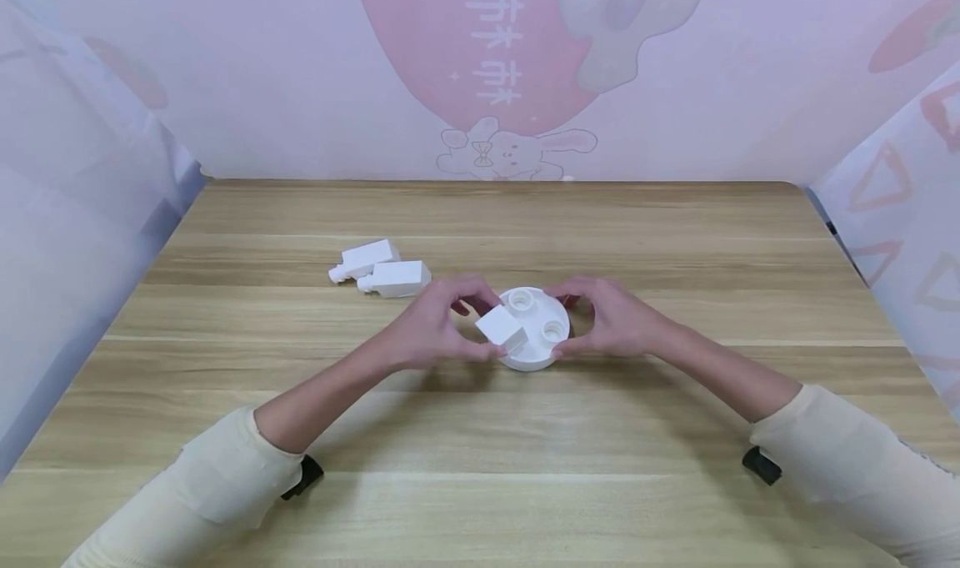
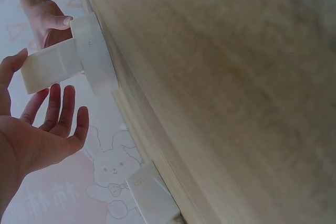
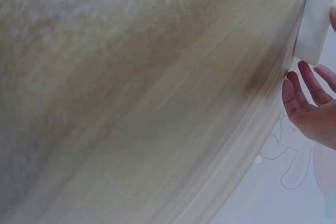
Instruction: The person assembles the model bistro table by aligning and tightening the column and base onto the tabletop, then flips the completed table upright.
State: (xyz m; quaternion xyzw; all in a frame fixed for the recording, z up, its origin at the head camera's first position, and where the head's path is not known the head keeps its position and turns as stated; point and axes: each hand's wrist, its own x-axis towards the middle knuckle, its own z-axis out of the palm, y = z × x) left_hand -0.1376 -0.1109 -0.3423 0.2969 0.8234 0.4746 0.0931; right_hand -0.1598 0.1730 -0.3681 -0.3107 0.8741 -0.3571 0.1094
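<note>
A round white plate (image 1: pixel 536 353) with raised threaded sockets lies on the wooden table. One white rectangular leg (image 1: pixel 501 326) stands upright on the plate's left side, and two sockets show uncovered. My left hand (image 1: pixel 438 322) pinches this leg between thumb and fingers; in the left wrist view the leg (image 2: pixel 52 66) meets the plate (image 2: pixel 93 53), its joint end hidden. On the other side my right hand (image 1: pixel 615 318) grips the plate's rim with thumb and fingers. The right wrist view shows the fingers of the right hand (image 3: pixel 315 108) at the plate's edge (image 3: pixel 313 22).
Two more white legs with threaded ends, a farther one (image 1: pixel 369 258) and a nearer one (image 1: pixel 399 278), lie side by side on the table (image 1: pixel 480 468), left of the plate. A printed curtain (image 1: pixel 300 76) hangs behind the table's back edge, with sheets at both sides.
</note>
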